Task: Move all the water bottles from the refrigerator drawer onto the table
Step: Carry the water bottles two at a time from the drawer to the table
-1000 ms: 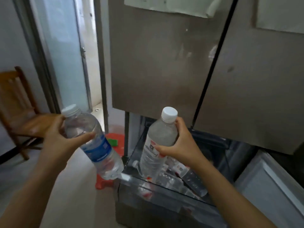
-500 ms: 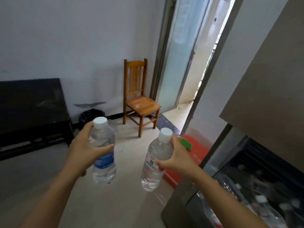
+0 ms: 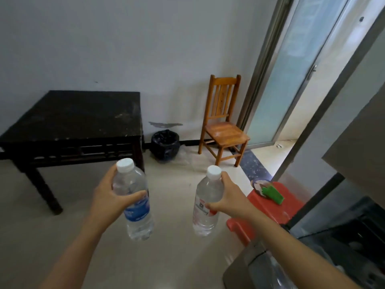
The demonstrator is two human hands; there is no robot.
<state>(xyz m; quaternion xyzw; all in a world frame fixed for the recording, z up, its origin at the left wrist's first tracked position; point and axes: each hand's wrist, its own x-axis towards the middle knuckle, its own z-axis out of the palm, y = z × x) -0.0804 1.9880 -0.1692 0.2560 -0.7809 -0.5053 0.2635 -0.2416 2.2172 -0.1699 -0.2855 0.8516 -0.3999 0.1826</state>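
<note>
Bottles in both my hands, held out over the pale floor (image 3: pixel 62 236). My left hand (image 3: pixel 106 200) is wrapped around the upper body of the blue-label bottle (image 3: pixel 135 205), thumb across its front just above the label, fingers curled behind. It tilts a little, white cap toward the worktop. My right hand (image 3: pixel 228 200) is clamped on the red-label bottle (image 3: pixel 205 205) from its right side, thumb pressing the label's front, index finger up near the white cap. This bottle hangs nearly upright. The two bottles are near each other but apart, neither touching anything except my hands.

The dark worktop (image 3: pixel 73 117) stands ahead to the left against the white wall, its surface scuffed and speckled. Both bottles are short of it, in the air in front of its near right leg. Beside the worktop, by the wall, sits a bin (image 3: pixel 164 146) lined with a black bag, and right of that a wooden chair (image 3: pixel 224 122) next to a frosted glass door (image 3: pixel 291 69).

At lower right a red stool (image 3: pixel 270 209) carries a green object (image 3: pixel 273 193); what it is I cannot tell. The refrigerator drawer (image 3: pixel 260 272) shows at the bottom right edge under my right forearm, its contents too blurred to make out.
</note>
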